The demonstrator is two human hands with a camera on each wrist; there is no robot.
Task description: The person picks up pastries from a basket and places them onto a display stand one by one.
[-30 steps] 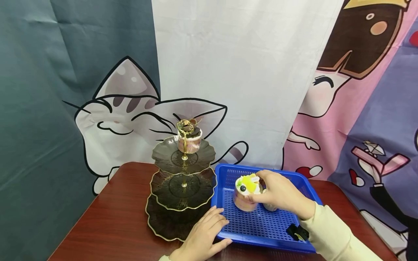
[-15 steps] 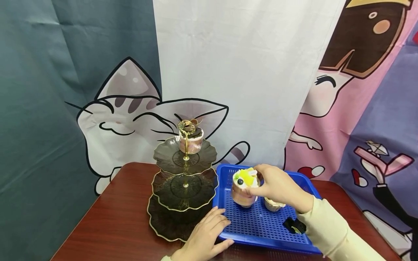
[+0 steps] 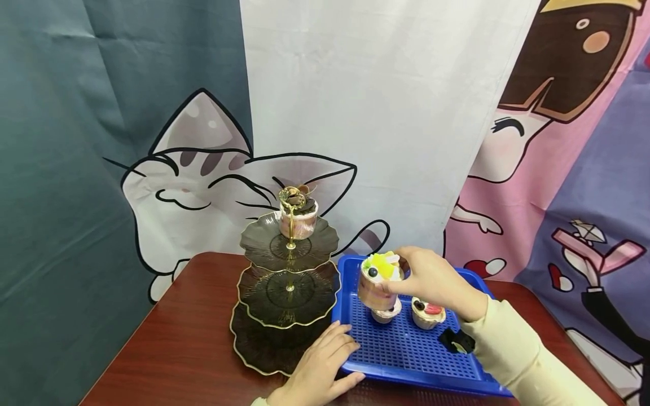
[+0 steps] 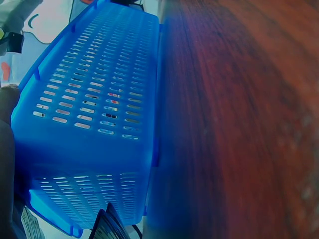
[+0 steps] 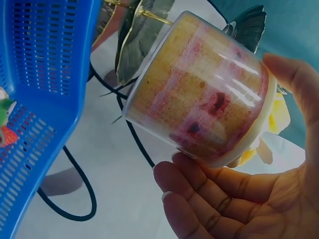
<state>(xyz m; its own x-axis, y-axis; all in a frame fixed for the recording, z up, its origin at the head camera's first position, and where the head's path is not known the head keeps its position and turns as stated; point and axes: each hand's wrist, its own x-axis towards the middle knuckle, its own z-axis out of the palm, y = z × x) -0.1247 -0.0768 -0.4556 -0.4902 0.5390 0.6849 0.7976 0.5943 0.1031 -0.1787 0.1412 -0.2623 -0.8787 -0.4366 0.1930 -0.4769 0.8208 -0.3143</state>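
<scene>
Taking six o'clock as the side of the blue basket point(image 3: 391, 349) nearest the person, the left hand point(image 3: 316, 366) lies at eight o'clock, its fingers loosely straight and gripping nothing, their tips touching the rim by the near corner. The cream sleeve point(image 3: 533, 355) of the other arm comes in from four o'clock and leads up to the right hand point(image 3: 431, 279), which holds a clear cake cup point(image 3: 376, 293) between thumb and fingers, spread to the cup's width. The cake cup is roughly upright in the air over the basket, toward ten o'clock; yellow fruit point(image 3: 384, 268) and a dark berry point(image 3: 373, 272) sit on top, and the right wrist view shows yellow and pink layers through its side. Below it one small cupcake point(image 3: 384, 317), partly hidden, stands in the basket. A second cupcake point(image 3: 426, 320), topped with something red and a dark berry, stands near it at three o'clock. At nine o'clock of the basket, on the red-brown table point(image 3: 167, 338), is a three-tier stand point(image 3: 266, 290) of dark, gold-edged plates. Its top plate point(image 3: 261, 242) bears a chocolate-topped cup point(image 3: 303, 226). Farthest off hangs a cloth backdrop point(image 3: 381, 84), with a cartoon cat point(image 3: 188, 180) at ten o'clock and a cartoon girl point(image 3: 528, 73) at one.
</scene>
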